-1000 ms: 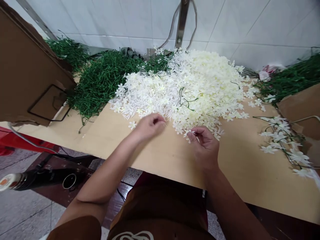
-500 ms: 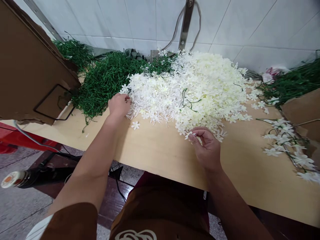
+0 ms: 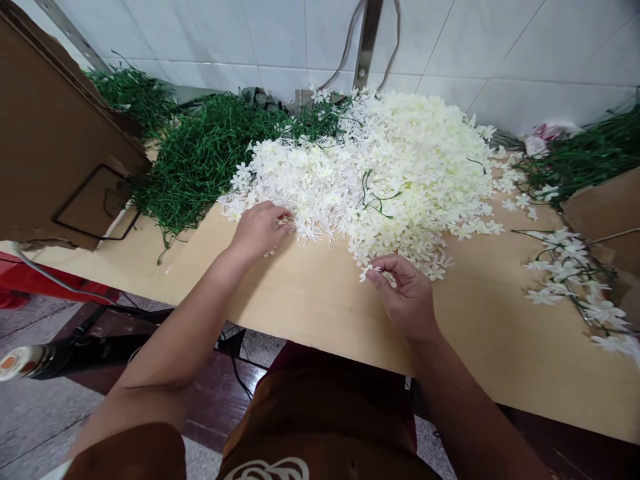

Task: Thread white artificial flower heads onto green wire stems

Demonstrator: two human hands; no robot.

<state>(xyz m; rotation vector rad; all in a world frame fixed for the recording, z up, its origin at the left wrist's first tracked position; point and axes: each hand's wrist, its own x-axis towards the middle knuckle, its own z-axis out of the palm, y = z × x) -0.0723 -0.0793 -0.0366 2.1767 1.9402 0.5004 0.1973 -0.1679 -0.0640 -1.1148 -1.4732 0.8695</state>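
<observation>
A large heap of white artificial flowers (image 3: 405, 167) lies across the table, some with thin white stems showing. At its near left edge is my left hand (image 3: 260, 232), fingers curled together and touching the flowers. A bit of white shows by its fingertips, but what they hold is hidden. Below that hand, a loose flower is mostly covered. My right hand (image 3: 405, 293) pinches a single white flower (image 3: 369, 272) between thumb and forefinger at the heap's front. A green stem piece (image 3: 373, 197) rests on top of the heap.
Left of the heap sits a pile of green plastic stems (image 3: 200, 157), beside a cardboard box (image 3: 60, 133). To the right, finished-looking flower sprays (image 3: 570, 273) lie by another cardboard piece (image 3: 610, 220). A tiled wall (image 3: 280, 33) rises behind the table (image 3: 320, 307).
My left hand has moved right and toward me along the heap's front edge, over the loose flower. My right hand shifted slightly left, still pinching its flower. The camera view moved a little.
</observation>
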